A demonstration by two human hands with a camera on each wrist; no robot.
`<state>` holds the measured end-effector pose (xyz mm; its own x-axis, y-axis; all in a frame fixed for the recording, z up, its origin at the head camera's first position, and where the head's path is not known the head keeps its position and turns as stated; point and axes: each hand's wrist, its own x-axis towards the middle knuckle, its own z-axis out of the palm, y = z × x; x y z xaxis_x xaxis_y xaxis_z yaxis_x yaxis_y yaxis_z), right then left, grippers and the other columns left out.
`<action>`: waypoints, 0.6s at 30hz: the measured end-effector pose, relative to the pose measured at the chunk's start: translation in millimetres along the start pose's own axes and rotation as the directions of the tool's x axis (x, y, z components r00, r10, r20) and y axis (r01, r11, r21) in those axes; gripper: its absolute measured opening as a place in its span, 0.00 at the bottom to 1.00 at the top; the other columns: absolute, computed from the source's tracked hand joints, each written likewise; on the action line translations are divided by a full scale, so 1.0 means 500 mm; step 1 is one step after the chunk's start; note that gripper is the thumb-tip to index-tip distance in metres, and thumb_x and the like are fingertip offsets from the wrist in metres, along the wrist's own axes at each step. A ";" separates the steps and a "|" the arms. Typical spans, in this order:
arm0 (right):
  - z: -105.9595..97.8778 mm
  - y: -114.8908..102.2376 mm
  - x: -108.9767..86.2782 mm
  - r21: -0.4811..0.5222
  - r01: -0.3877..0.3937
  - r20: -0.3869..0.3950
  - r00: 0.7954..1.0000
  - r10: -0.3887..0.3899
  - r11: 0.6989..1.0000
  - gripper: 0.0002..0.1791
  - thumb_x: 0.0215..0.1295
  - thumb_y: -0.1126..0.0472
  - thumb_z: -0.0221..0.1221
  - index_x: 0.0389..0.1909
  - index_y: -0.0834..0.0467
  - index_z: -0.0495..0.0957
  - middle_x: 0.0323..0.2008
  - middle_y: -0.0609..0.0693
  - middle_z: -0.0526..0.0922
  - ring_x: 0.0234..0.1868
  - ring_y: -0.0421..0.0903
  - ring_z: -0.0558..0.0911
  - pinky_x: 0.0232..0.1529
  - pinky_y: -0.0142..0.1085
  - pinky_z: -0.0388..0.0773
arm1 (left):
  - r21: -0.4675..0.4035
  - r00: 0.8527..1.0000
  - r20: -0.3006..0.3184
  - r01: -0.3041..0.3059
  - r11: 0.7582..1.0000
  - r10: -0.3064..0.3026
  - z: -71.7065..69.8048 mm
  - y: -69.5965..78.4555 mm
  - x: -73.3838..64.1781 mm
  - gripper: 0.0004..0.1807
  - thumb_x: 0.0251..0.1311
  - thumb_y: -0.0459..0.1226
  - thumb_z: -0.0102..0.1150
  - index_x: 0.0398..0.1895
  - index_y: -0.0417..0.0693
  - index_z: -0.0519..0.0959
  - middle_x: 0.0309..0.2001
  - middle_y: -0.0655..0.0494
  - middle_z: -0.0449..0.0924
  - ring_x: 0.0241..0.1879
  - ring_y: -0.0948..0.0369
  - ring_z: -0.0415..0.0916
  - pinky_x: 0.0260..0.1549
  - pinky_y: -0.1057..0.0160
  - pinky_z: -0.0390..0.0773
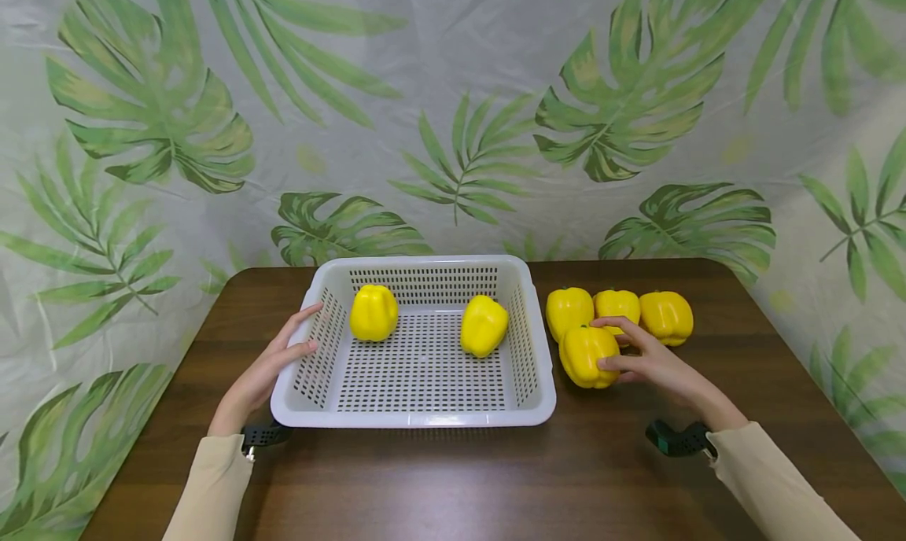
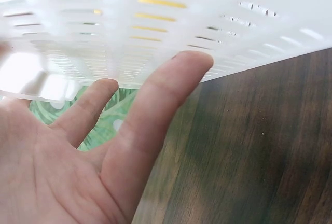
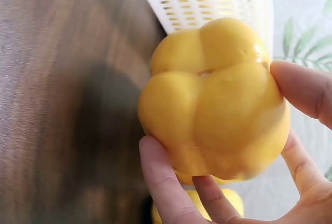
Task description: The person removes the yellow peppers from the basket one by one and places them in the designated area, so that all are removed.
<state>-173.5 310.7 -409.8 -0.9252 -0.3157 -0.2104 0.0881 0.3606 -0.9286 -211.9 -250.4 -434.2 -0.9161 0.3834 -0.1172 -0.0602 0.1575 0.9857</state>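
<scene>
My right hand (image 1: 654,362) grips a yellow bell pepper (image 1: 586,357) just right of the basket, thumb on one side and fingers on the other. The right wrist view shows this pepper's lobed bottom (image 3: 218,105) above the dark tabletop. At the basket's left side, my left hand (image 1: 263,369) rests with straight, spread fingers against the white plastic basket (image 1: 418,420). Its thumb (image 2: 155,105) lies along the slotted wall in the left wrist view. Inside the basket, one yellow pepper (image 1: 373,313) sits at left and another (image 1: 484,325) at right, tilted.
Behind the held pepper, three more yellow peppers stand in a row: one near the basket (image 1: 569,309), a middle one (image 1: 617,305) and one at right (image 1: 667,318). The brown wooden table (image 1: 439,486) backs onto a leaf-patterned curtain (image 1: 481,69).
</scene>
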 end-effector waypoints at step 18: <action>0.015 0.030 0.007 -0.060 -0.004 0.004 1.000 0.004 0.998 0.36 0.62 0.59 0.63 0.68 0.61 0.58 0.65 0.72 0.54 0.56 0.63 0.70 0.45 0.46 0.79 | 0.016 1.000 -0.007 0.007 1.000 -0.007 0.000 0.001 0.000 0.35 0.69 0.41 0.46 0.75 0.64 0.44 0.71 0.39 0.44 0.55 0.35 0.64 0.41 0.42 0.77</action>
<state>-172.9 308.5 -426.8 -0.9234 -0.3176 -0.2154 0.0693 0.4140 -0.9076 -212.2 -250.5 -433.9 -0.9183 0.3762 -0.1236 -0.0605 0.1753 0.9827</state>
